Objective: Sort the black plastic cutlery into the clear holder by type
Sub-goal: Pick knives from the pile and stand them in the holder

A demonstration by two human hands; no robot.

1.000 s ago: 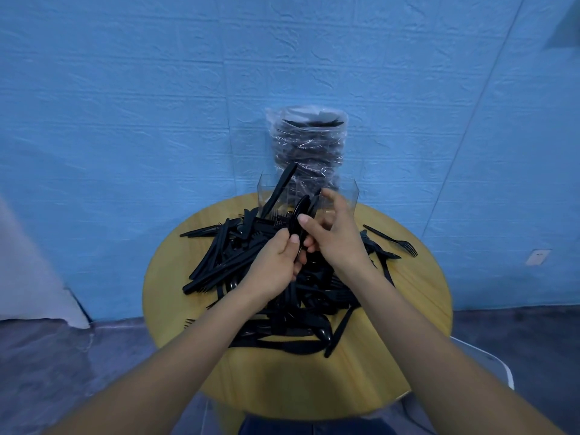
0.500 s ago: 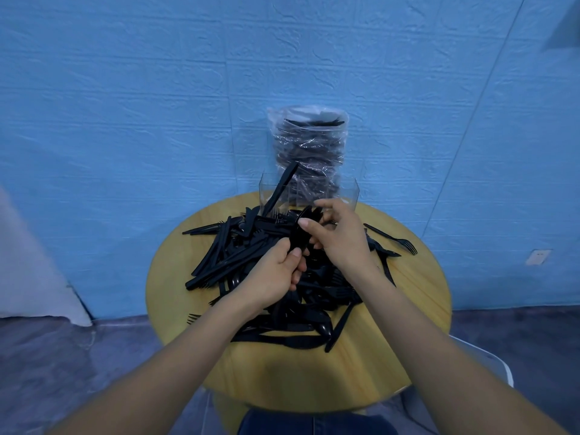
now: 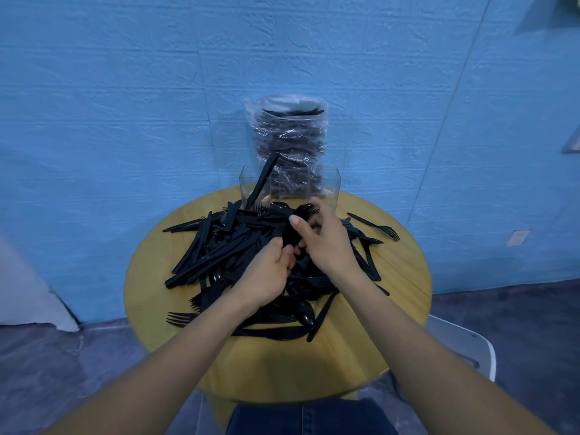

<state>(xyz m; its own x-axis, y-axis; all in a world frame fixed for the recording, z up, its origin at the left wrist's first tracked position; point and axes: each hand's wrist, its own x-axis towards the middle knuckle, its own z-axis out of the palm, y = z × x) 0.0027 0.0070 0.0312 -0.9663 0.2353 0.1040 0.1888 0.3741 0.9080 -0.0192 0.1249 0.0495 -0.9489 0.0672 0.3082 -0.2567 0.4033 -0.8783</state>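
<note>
Black plastic cutlery [image 3: 219, 255] lies in a loose tangled heap across the middle of the round yellow wooden table [image 3: 157, 277], with forks, knives and spoons crossing over one another. Nearest the person, a black fork [image 3: 179, 318] pokes out of the heap's front left edge and a black spoon [image 3: 306, 313] rests at its front right. Both hands work above the heap's centre — the left hand [image 3: 270, 277] has its fingers curled around the lower end of a small bunch of black pieces [image 3: 290, 230], and the right hand [image 3: 326, 243] pinches the same bunch higher up between thumb and fingers; fork tines show at its top. Well apart on the right, a single black fork [image 3: 375, 226] lies alone on the wood. Behind the heap, at the table's far edge, stands the clear rectangular plastic holder [image 3: 332, 186] — one black knife [image 3: 262, 180] leans upright in its left compartment. Behind it, against the blue textured wall [image 3: 125, 89], a clear plastic bag of black cutlery [image 3: 288, 136] stands upright
</note>
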